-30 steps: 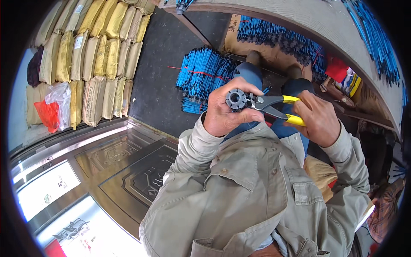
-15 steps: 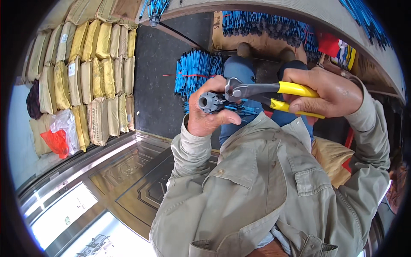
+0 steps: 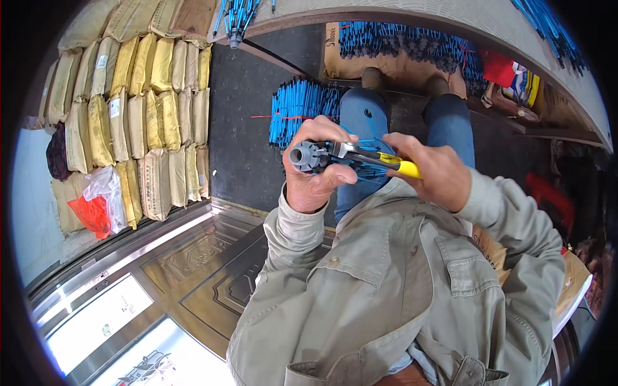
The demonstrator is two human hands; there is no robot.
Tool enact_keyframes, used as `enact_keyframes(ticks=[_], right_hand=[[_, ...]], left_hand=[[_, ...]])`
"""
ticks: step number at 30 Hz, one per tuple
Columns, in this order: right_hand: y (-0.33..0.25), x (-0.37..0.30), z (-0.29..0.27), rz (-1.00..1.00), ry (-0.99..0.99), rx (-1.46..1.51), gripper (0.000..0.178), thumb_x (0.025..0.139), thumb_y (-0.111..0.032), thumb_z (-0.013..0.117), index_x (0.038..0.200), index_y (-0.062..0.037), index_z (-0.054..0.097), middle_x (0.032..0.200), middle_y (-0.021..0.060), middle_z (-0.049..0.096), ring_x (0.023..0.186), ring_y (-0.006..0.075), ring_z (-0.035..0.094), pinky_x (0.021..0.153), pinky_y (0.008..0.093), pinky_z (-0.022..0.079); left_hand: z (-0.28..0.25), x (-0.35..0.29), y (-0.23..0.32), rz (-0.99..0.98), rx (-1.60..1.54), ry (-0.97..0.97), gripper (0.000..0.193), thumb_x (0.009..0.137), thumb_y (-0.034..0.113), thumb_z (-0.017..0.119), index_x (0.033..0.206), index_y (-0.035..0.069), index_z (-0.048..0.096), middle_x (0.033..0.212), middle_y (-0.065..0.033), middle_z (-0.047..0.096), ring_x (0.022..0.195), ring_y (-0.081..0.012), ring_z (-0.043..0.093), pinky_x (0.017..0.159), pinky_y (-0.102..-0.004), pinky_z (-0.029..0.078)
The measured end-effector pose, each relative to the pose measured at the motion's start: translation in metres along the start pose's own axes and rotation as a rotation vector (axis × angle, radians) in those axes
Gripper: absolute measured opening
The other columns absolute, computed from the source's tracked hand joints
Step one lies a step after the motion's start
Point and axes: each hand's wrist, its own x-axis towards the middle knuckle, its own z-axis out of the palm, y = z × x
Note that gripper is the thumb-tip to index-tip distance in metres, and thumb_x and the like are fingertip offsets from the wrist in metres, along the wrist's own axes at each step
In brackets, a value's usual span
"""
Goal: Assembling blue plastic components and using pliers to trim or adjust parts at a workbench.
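Note:
My left hand (image 3: 302, 190) is wrapped round a grey slotted plastic hub (image 3: 309, 156) with a round hole at its end. Thin blue rods (image 3: 370, 168) stick out behind the hub over my thigh. Seen edge-on, a pair of pliers (image 3: 407, 168) with yellow handles is gripped in my right hand (image 3: 444, 174). The metal head of the pliers lies against or just beside the hub, between my left thumb and fingers; where the jaws sit cannot be made out.
On the dark floor stands a blue rod bundle (image 3: 299, 109) tied with red string. More blue rods (image 3: 405, 45) lie on brown card under the bench (image 3: 386, 14). Wrapped packages (image 3: 132, 122) are stacked at left, above dark metal door panels (image 3: 212, 257).
My right hand has come left and down toward my left hand. The pliers have turned from broadside to edge-on, and their handles are now closer together.

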Motion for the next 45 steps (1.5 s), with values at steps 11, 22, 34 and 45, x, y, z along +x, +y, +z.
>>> enact_keyframes(ticks=[11,22,34,45], right_hand=[[0.009,0.021,-0.077,0.018,-0.416,0.546,0.033,0.084,-0.002,0.058,0.117,-0.0011,0.05,0.076,0.0077,0.061,0.046,0.0153,0.052,0.045,0.0256,0.039],[-0.021,0.053,-0.155,-0.216,-0.585,-0.052,0.033,0.085,-0.011,0.06,0.116,-0.0036,0.052,0.059,0.0015,0.056,0.038,0.0161,0.047,0.041,0.0278,0.033],[0.025,0.029,-0.145,-0.183,-0.032,-0.192,0.042,0.085,-0.016,0.061,0.124,-0.0063,0.049,0.095,0.0123,0.062,0.061,0.0316,0.055,0.058,0.0358,0.045],[0.139,0.045,-0.176,0.585,0.193,-1.184,0.051,0.085,-0.049,0.057,0.126,-0.0201,0.051,0.107,0.0069,0.061,0.088,0.0294,0.061,0.073,0.0347,0.048]], left_hand=[[-0.002,0.001,0.002,0.025,0.011,-0.036,0.057,0.073,0.045,0.075,0.106,0.004,0.054,0.095,-0.0084,0.054,0.08,-0.0175,0.05,0.077,-0.0291,0.039],[0.004,0.009,0.003,0.093,0.096,-0.287,0.055,0.075,0.04,0.074,0.111,0.004,0.051,0.097,-0.0087,0.055,0.084,-0.0188,0.049,0.078,-0.0318,0.039],[0.051,0.012,-0.017,0.017,0.107,0.102,0.07,0.068,0.034,0.081,0.118,-0.001,0.047,0.099,-0.0089,0.056,0.08,-0.0195,0.056,0.077,-0.031,0.044],[0.07,0.007,-0.022,0.327,0.604,0.151,0.069,0.062,0.018,0.083,0.118,-0.001,0.049,0.089,-0.0097,0.063,0.074,-0.0178,0.059,0.074,-0.0289,0.048]])
